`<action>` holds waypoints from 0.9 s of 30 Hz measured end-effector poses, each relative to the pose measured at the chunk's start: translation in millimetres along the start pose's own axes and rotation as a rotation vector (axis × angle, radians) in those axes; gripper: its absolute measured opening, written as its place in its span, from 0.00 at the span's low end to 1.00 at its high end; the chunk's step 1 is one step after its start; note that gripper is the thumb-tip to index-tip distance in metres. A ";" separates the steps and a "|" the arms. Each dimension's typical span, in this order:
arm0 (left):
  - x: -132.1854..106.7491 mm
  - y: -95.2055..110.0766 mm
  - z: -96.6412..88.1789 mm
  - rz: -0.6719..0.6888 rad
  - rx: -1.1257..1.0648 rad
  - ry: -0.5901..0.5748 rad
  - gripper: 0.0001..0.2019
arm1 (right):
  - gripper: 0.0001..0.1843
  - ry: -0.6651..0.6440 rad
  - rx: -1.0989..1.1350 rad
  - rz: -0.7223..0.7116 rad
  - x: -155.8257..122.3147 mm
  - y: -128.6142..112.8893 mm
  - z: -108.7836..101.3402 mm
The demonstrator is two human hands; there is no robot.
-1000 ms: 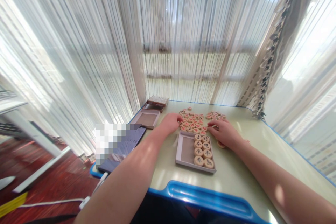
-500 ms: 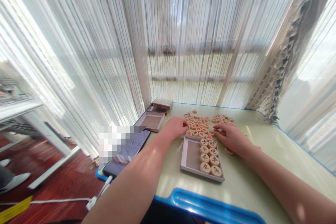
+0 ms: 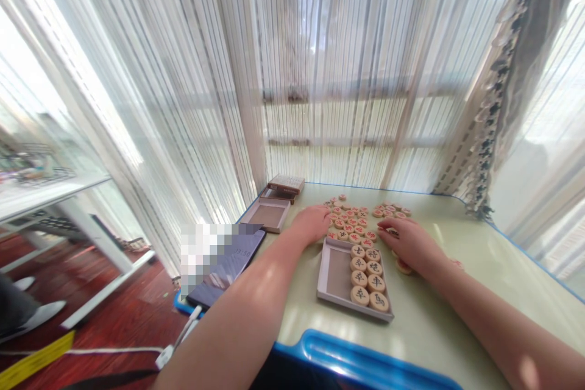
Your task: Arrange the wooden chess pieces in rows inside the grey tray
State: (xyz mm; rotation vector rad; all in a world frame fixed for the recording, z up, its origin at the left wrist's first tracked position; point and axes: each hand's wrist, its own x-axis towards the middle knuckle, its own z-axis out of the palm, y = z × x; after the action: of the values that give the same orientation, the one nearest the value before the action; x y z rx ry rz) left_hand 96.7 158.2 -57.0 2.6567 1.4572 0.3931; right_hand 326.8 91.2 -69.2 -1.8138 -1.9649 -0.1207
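My left hand (image 3: 313, 222) rests at the left edge of a cluster of round wooden Chinese chess pieces (image 3: 350, 228). Its fingers are curled together; whatever they grip is hidden. Right of the cluster, my right hand (image 3: 404, 241) hovers low with thumb and fingers apart, nothing visible between them. In front of both hands lies a shallow cardboard box tray (image 3: 321, 277). Two columns of black-marked pieces (image 3: 375, 283) fill its right side, and its left side shows bare bottom. Most pieces in the cluster carry red characters.
Another small group of pieces (image 3: 390, 210) lies behind my right hand; one piece (image 3: 403, 266) sits under its wrist. An open box tray (image 3: 265, 214), a stacked box (image 3: 286, 183) and a phone (image 3: 226, 268) with a cable are left. A blue rim (image 3: 365, 359) edges the table.
My left fingers have covered the black-marked piece at the cluster's left edge. My right hand has drawn slightly away from the cluster to the right. The camera has shifted a little.
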 end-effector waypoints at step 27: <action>-2.3 -7.9 -0.1 -0.174 -0.019 0.053 0.19 | 0.16 -0.052 -0.051 -0.039 1.0 4.0 -4.9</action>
State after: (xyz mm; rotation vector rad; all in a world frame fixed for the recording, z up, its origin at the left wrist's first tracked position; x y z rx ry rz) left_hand 89.0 160.5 -58.9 2.4972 1.6752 0.4624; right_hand 332.0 90.8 -65.5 -1.8280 -2.0517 -0.1377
